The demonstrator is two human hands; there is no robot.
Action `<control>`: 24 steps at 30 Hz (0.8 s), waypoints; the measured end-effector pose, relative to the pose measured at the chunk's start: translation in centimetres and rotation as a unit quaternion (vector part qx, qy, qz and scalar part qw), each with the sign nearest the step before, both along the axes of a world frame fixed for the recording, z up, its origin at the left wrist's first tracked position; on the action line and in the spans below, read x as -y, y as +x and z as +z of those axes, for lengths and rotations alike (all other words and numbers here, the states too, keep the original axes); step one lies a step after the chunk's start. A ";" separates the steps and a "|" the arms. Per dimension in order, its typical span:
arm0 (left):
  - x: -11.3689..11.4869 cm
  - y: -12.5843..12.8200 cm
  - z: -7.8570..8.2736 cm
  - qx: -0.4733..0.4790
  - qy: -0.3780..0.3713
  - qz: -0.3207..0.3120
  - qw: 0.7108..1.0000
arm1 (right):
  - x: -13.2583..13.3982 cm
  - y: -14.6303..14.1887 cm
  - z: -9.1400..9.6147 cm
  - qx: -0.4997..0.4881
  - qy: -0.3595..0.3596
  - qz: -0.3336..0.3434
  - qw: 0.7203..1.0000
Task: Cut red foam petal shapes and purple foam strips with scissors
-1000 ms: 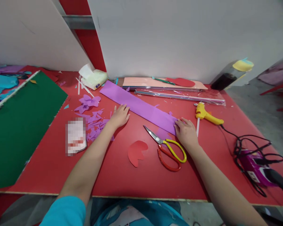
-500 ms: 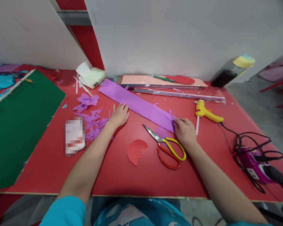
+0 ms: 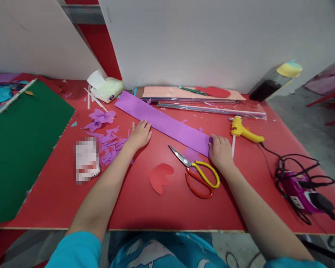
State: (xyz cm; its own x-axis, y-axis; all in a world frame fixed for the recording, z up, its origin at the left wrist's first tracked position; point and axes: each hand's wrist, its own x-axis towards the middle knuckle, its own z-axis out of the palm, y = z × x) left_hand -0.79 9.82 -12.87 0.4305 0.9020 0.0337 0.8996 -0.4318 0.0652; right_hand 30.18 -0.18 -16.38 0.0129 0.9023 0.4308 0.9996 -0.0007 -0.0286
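A long purple strip (image 3: 167, 124), like craft foam or paper, slants across the red table. My left hand (image 3: 140, 134) lies open at the strip's near edge, its fingers spread and fingertips touching the edge. At the strip's right end, my right hand (image 3: 221, 150) has its fingers curled over the end; the thumb is mostly hidden. Scissors (image 3: 195, 169) with one yellow and one red handle lie between my hands, blades slightly apart. Left of them is a heart-like red cutout (image 3: 159, 178) with a notch. Purple scraps (image 3: 111, 149) lie beside my left forearm.
Purple flowers (image 3: 102, 117), a tissue pack (image 3: 108, 89) and a pixelated, phone-like object (image 3: 86, 160) are at left, beside a green board (image 3: 30, 149). Behind lie peach sheets (image 3: 162, 92). A yellow glue gun (image 3: 245, 130), corded purple power strip (image 3: 300, 191) and bottle (image 3: 276, 82) occupy the right.
My right hand has shifted slightly right and up to the strip's end, with its fingers flatter. The left hand stays by the near edge. The view has moved a little.
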 end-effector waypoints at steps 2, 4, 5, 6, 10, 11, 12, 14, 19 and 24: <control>0.0 -0.1 0.1 0.003 -0.001 -0.002 1.000 | 0.0 0.0 -0.2 -0.001 -0.009 0.003 1.000; 0.1 -0.1 0.2 0.005 -0.001 -0.002 1.000 | -0.1 -0.1 -0.1 -0.008 -0.006 0.005 1.000; 0.1 -0.2 0.3 0.006 -0.001 -0.001 1.000 | -0.1 -0.2 0.0 -0.010 -0.004 0.004 1.000; 0.1 -0.2 0.3 0.008 0.000 0.000 1.000 | 0.0 -0.2 0.2 -0.012 -0.002 0.002 1.000; -0.1 -0.5 0.2 0.013 -0.005 0.009 1.000 | 0.0 -0.5 0.8 -0.006 -0.003 -0.002 1.000; -0.1 -0.6 0.2 0.014 -0.007 0.012 1.000 | 0.1 -0.5 1.0 -0.004 -0.002 -0.003 1.000; -0.2 -0.7 0.2 0.015 -0.009 0.014 1.000 | 0.1 -0.6 1.0 -0.003 0.000 -0.004 1.000; -0.3 -0.9 0.2 0.019 -0.011 0.018 1.000 | 0.2 -0.6 1.1 -0.004 0.001 -0.007 1.000; -0.4 -1.2 0.4 0.023 -0.008 0.033 0.999 | 0.3 -1.0 1.3 -0.004 -0.007 0.004 1.000; -0.4 -1.2 0.3 0.029 -0.004 0.032 0.999 | -0.2 1.3 1.9 -0.013 0.028 -0.036 0.999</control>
State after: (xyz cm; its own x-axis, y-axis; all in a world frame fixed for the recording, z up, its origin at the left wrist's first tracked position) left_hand -1.98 10.18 -12.59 0.3703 0.9276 0.0492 0.9196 -0.3735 0.1219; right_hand 31.46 0.02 -14.43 0.0895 0.8730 0.4795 0.9959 -0.0711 -0.0564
